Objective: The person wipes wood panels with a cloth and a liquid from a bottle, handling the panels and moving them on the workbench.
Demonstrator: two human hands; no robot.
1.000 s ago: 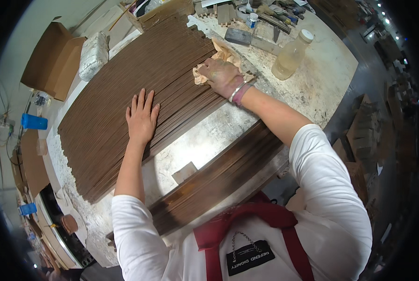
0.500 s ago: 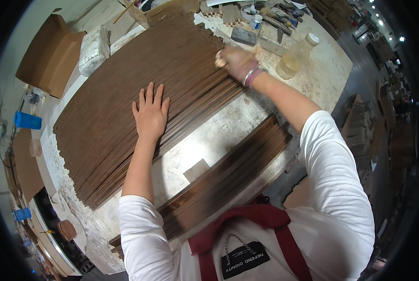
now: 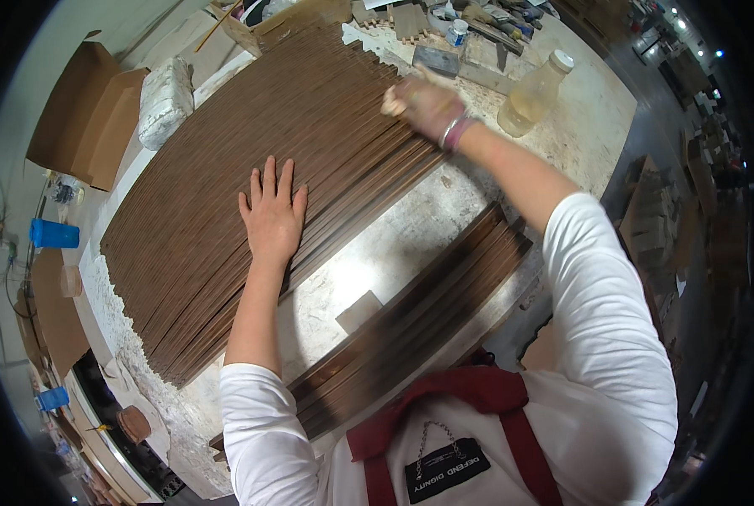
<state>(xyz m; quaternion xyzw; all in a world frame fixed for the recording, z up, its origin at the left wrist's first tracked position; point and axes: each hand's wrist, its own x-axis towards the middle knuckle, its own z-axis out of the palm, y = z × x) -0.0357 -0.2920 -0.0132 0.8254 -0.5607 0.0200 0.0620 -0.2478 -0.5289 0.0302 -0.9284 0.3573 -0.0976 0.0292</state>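
Observation:
Thin dark-brown wooden strips [image 3: 225, 143] lie side by side in a wide sheet across the worktable. My left hand [image 3: 273, 223] rests flat on them near their front edge, fingers spread. At the right end of the strips is my right hand [image 3: 432, 108], blurred by motion and seemingly in a thin pinkish glove. It is closed on a pale, crumpled wad [image 3: 394, 102], perhaps a rag; its exact kind is unclear. The wad is at the strips' surface. A second group of brown strips [image 3: 411, 312] lies along the near table edge, close to my body.
A bottle of cloudy yellowish liquid [image 3: 535, 94] stands on the worktable [image 3: 584, 126] to the right. Behind my right hand are a grey block [image 3: 436, 61] and assorted tools [image 3: 495, 29]. A small flat square piece [image 3: 358, 313] lies between the strip groups. An open cardboard box [image 3: 86, 118] and a white wrapped bundle [image 3: 166, 103] are at the left.
The whole view has shifted slightly. My right hand stays at the right end of the strips, still blurred with the wad in it. My left hand keeps its flat place.

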